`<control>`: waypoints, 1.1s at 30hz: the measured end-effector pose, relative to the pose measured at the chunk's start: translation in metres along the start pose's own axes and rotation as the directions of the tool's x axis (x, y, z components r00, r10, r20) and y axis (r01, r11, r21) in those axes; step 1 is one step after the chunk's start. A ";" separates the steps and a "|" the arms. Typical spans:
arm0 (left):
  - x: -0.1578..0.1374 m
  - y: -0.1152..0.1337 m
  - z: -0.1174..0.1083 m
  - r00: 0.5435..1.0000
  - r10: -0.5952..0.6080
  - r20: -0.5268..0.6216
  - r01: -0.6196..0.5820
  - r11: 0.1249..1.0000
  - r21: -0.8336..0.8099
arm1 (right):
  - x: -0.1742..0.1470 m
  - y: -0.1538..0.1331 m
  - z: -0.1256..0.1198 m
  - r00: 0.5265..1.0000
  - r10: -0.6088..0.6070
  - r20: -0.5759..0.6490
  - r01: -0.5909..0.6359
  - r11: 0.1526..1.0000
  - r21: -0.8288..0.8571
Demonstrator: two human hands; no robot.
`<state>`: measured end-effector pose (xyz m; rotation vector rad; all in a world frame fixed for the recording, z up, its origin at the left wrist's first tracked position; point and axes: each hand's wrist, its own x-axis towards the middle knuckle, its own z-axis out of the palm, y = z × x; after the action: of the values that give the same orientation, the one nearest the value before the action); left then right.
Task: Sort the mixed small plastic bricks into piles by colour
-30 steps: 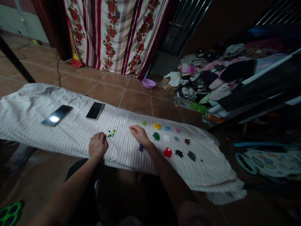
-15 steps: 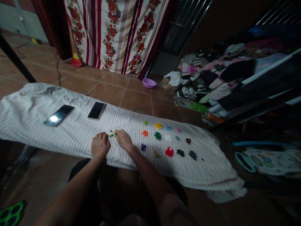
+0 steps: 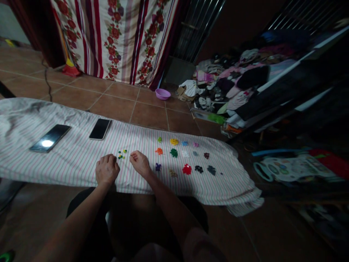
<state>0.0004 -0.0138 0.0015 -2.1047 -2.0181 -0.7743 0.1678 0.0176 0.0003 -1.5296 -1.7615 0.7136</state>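
My left hand point(image 3: 107, 169) rests on the striped cloth point(image 3: 79, 171), fingers curled under; anything inside them is hidden. Just beyond its fingertips lies a small cluster of green and yellow pieces point(image 3: 122, 154), too small to name in kind. To the right of this cluster, and apart from it, my right hand point(image 3: 140, 162) has its fingers pinched together low over the cloth. Whatever the pinch holds, if anything, cannot be made out. Right of that hand are small colour-sorted piles, among them orange pieces point(image 3: 159, 151), dark green pieces point(image 3: 173, 153), yellow pieces point(image 3: 174, 141) and red pieces point(image 3: 187, 169).
Two phones, one with a bright reflection point(image 3: 50, 138) and one dark point(image 3: 100, 129), lie on the cloth's left half. Past the far edge, a purple basin point(image 3: 163, 94) stands on the tiled floor. A heap of clothes point(image 3: 231, 80) lies at the back right.
My right hand has drawn back to the right from the green and yellow cluster, fingers still pinched. My left hand stays beside it. The whole view has shifted left as the camera turned right.
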 end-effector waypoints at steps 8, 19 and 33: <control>-0.001 -0.001 0.002 1.000 0.011 -0.007 -0.011 0.999 0.034 | -0.018 0.030 -0.047 0.986 0.094 -0.134 -0.069 0.981 0.182; -0.001 -0.002 0.003 1.000 0.010 -0.008 -0.009 0.998 0.057 | -0.032 0.090 -0.130 0.884 0.159 -0.440 -0.095 0.982 0.165; -0.002 -0.001 0.001 0.999 0.018 -0.027 -0.017 0.999 0.048 | -0.024 0.121 -0.180 0.873 0.062 -0.483 -0.206 0.946 -0.251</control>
<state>-0.0002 -0.0152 -0.0004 -2.0715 -1.9820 -0.7405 0.3850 0.0070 0.0133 -1.8545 -1.4389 0.1108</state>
